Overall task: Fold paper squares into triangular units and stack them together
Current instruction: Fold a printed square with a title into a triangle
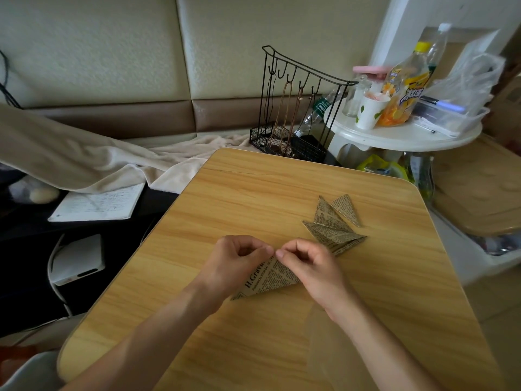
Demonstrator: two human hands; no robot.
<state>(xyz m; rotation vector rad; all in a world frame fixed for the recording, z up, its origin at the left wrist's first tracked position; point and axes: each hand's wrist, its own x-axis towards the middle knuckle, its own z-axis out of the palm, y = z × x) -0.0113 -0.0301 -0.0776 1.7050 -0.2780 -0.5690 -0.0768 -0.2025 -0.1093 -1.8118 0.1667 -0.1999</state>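
— Where's the sheet being folded?

— The newsprint paper (267, 277) lies flat on the wooden table (253, 198), near the middle, folded into a triangle with its long edge toward the person. Both hands are on its top corner.

— Gripping it?

— The left hand (235, 262) has its fingers curled, thumb and forefinger pinching the paper at the apex. The right hand (307, 266) does the same from the other side (the fingertips of the two hands nearly meet there).

— And the finished ones?

— A small pile of folded triangles (334, 224) sits just beyond the right hand, overlapping each other, points fanned toward the far edge; the nearest one touches or passes under the right hand's knuckles.

— Around the table?

— A black wire rack (296, 108) stands past the far edge, beside a round white side table (400, 134) holding a paper cup (368, 111) and a yellow-capped bottle (406, 86). To the left, a cream blanket (98, 156) and an open notebook (98, 204).
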